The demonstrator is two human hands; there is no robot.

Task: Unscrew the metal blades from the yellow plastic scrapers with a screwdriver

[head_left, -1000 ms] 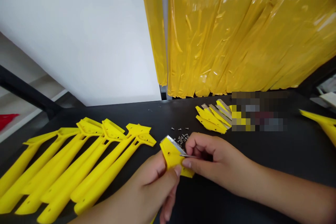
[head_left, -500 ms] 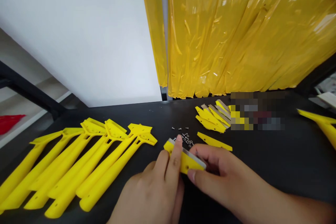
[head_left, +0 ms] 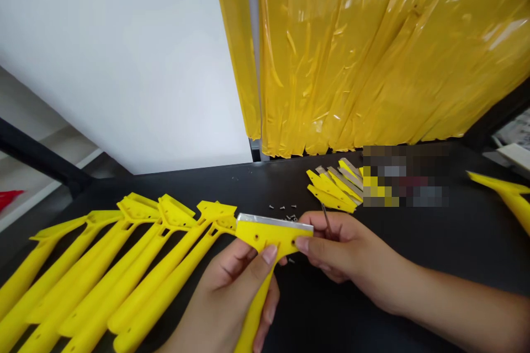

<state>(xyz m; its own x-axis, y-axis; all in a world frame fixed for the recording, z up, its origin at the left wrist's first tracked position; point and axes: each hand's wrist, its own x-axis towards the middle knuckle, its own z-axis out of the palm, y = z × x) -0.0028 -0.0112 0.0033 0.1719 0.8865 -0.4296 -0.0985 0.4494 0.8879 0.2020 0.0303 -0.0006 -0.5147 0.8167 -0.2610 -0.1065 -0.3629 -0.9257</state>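
POSITION. The yellow scraper [head_left: 273,237] is held above the middle of the surface [head_left: 447,237], on the near side of the loose screws [head_left: 282,208]. Its head faces the viewer, with the metal strip [head_left: 275,222] along the upper side.

HANDS. Left hand [head_left: 236,287]: fingers closed around the neck, thumb flat on the front face. Right hand [head_left: 337,242]: thumb and fingers pinch the right end of the head beside a hole; a slim metal rod [head_left: 326,219] is also lodged between the fingers.

SURROUNDINGS. A row of yellow handles [head_left: 174,248] occupies the left part of the surface. Yellow plates [head_left: 329,196] lie toward the far edge, right of the middle.

CAUTION. The metal strip is exposed; a fingertip sliding upward could be cut. If the pinch at the right end loosens, the strip could shift and its holes fall out of line. Holding rod and head in one hand could let the rod slip. A low sweep of either hand could scatter the screws.

CHANGE. Half a second ago the head sloped down to the right and the left index finger lay across the strip. The head is now nearly level, the finger is off the strip, and the neck shows. The single plate then seen right of the screws is not visible; the right hand covers that spot.
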